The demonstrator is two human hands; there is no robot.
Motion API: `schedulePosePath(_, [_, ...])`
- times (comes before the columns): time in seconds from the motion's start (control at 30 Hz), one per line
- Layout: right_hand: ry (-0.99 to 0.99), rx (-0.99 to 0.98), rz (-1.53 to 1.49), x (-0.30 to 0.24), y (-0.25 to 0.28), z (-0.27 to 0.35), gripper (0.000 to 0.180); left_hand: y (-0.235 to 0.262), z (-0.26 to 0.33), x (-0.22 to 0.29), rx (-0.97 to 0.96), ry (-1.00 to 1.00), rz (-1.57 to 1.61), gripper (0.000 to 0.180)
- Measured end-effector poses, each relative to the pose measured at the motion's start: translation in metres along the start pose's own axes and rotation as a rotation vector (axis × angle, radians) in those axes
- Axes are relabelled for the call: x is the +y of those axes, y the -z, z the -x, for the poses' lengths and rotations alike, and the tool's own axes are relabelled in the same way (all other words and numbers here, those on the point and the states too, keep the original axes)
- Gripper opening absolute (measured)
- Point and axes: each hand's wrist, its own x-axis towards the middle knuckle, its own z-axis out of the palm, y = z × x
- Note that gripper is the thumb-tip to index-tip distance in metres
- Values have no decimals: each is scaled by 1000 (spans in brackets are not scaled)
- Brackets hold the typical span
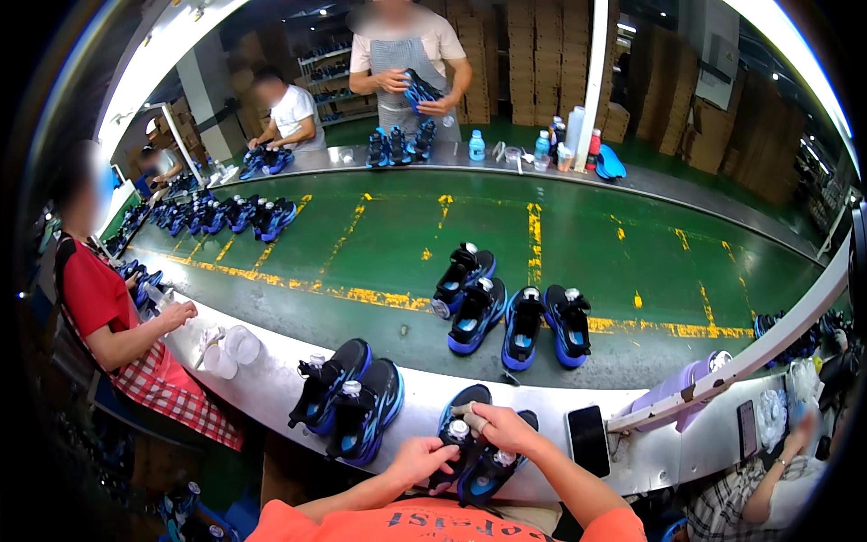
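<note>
A black and blue sneaker [471, 396] with a white round dial lies toe-away on the metal ledge in front of me. My left hand [423, 459] is closed at its near left side, fingertips beside the dial. Across its upper bends my right hand [497, 426], thumb and fingers pinched on the front part of the shoe; what exactly they pinch is hidden. Partly under my right wrist sits a second matching sneaker [488, 481]. To the left on the ledge stands another pair, a left sneaker [330, 384] and a right sneaker [370, 411].
Several sneakers [522, 330] stand on the green conveyor belt [388, 235] ahead. On the ledge are a phone [589, 440] and clear plastic cups [239, 345]; a white post [722, 384] slants up at right. Co-workers stand left and across, one holding a shoe [420, 90].
</note>
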Motion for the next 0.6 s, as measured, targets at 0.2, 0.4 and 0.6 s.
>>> schedulePosePath(0.2, [-32, -9, -4, -2, 0, 2, 29, -2, 0, -2, -10, 4, -12, 31])
schedulePosePath(0.4, [12, 27, 10, 2, -1, 5, 31, -4, 0, -3, 2, -13, -48, 32])
schedulePosePath(0.6, [6, 33, 4, -3, 2, 5, 29, -5, 5, 12, 17, -26, -89, 31])
